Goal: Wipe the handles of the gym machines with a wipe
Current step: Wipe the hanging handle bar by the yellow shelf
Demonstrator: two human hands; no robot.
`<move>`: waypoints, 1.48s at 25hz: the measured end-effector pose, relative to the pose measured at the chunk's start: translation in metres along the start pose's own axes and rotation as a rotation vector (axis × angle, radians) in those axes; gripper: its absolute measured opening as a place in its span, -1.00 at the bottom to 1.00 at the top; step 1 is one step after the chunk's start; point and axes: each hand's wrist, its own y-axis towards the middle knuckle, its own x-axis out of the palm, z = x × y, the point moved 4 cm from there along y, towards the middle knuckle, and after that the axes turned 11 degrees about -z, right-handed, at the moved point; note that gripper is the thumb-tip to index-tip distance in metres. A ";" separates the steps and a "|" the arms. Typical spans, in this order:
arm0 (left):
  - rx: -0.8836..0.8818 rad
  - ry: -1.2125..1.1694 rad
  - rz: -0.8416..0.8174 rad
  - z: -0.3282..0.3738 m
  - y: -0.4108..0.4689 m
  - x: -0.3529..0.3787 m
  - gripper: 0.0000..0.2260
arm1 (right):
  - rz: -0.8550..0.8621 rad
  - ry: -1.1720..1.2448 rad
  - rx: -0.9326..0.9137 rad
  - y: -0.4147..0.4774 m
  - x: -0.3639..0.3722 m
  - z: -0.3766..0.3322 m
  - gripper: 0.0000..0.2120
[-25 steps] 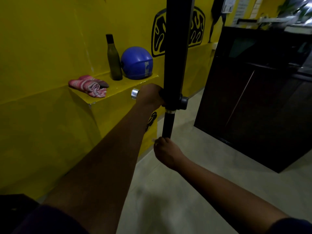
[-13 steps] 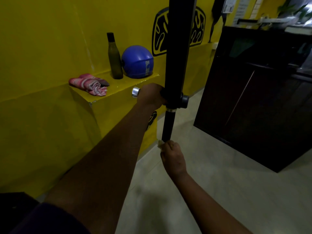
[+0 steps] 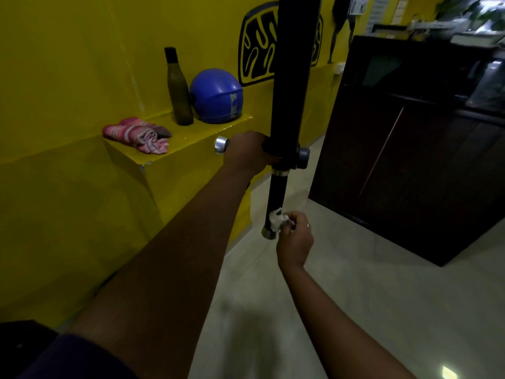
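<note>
White wipe (image 3: 277, 219) is in view now, bunched and pinched in the right hand's (image 3: 295, 237) curled fingertips. It presses on the bottom of the lower grip (image 3: 275, 196), just above the chrome cap (image 3: 269, 233).

Change over the last second:
- 1.0 s ago the right hand was under the grip end, apparently off it.
- 0.5 s ago it had closed over the end, hiding the cap.
- Now it sits to the right of the grip. Cap is exposed and the wipe is on the grip's side.

Left hand (image 3: 246, 154) hasn't moved. It's still wrapped round the side grip (image 3: 222, 145) where that meets the black post (image 3: 295, 77), and only the grip's chrome tip shows past the knuckles. My read is that it's steadying the post.

What it means: the bottom end has likely had a pass and wiping of the lower grip is under way. The stretch above the wipe up to the collar probably remains, and the side grip under the left hand looks undone. The far side of the lower grip is hidden, so I can't judge coverage there.

Towel (image 3: 138, 135) and bottle (image 3: 179, 88) on the yellow ledge (image 3: 191, 135) aren't involved.
</note>
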 end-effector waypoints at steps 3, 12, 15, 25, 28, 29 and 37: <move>0.009 -0.026 0.006 -0.002 0.000 0.000 -0.69 | 0.048 0.162 0.397 -0.013 0.007 0.035 -0.88; 0.231 -0.221 0.138 -0.021 -0.038 0.066 -0.27 | -0.118 0.495 0.410 -0.006 0.002 0.009 -0.80; 0.092 -0.319 0.292 -0.036 -0.067 0.103 -0.37 | -0.144 0.113 0.237 -0.004 -0.005 0.006 -0.84; -0.156 -0.846 -0.001 -0.032 -0.061 0.137 -0.70 | -0.044 -0.022 -0.006 0.029 -0.001 -0.019 -0.78; -0.117 -0.761 -0.026 -0.034 -0.055 0.128 -0.76 | -0.150 -0.086 0.125 -0.005 0.009 0.021 -0.83; -0.102 -0.739 -0.031 -0.034 -0.054 0.125 -0.75 | -0.193 -0.107 0.188 -0.001 0.010 0.026 -0.83; -0.221 -0.809 -0.027 -0.053 -0.050 0.143 -0.67 | -0.566 0.460 0.225 0.086 0.007 -0.037 -0.68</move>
